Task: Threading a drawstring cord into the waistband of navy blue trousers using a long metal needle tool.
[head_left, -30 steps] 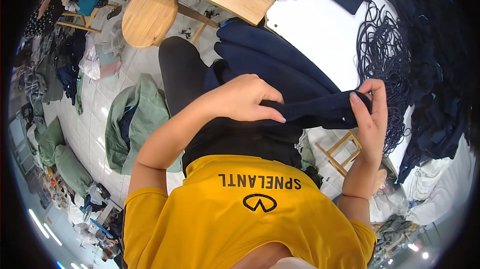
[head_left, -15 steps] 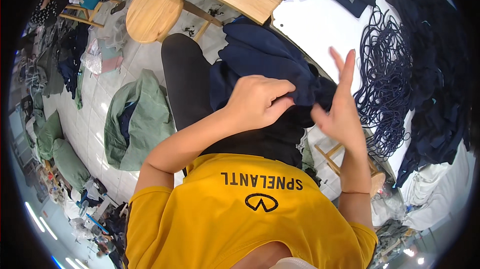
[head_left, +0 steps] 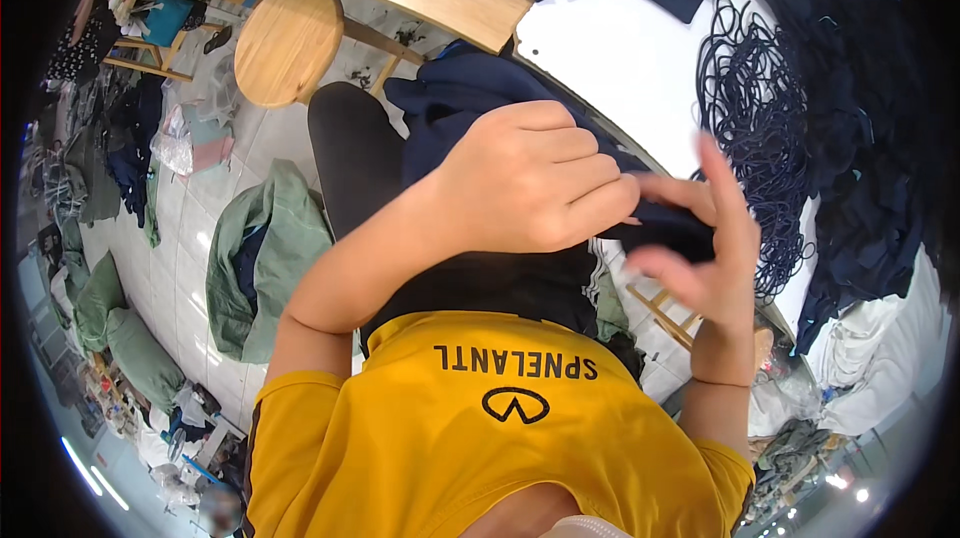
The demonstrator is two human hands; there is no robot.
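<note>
The navy cloth (head_left: 445, 93) I'm working looks soft and matt, with a smooth face. My yellow shirt (head_left: 420, 448) is smooth fabric with a slight sheen, while my black trousers (head_left: 350, 148) look plain and dull. The stool (head_left: 288, 43) has a smooth wooden seat with visible grain; the pale table (head_left: 470, 3) is wood too, evenly finished. The white panel (head_left: 600, 58) looks smooth and hard, its material unclear to me. The floor tiles (head_left: 190, 233) shine, the green cloth (head_left: 285, 258) is matt and creased, and the clear plastic bag (head_left: 170, 145) looks crinkled and glossy.
</note>
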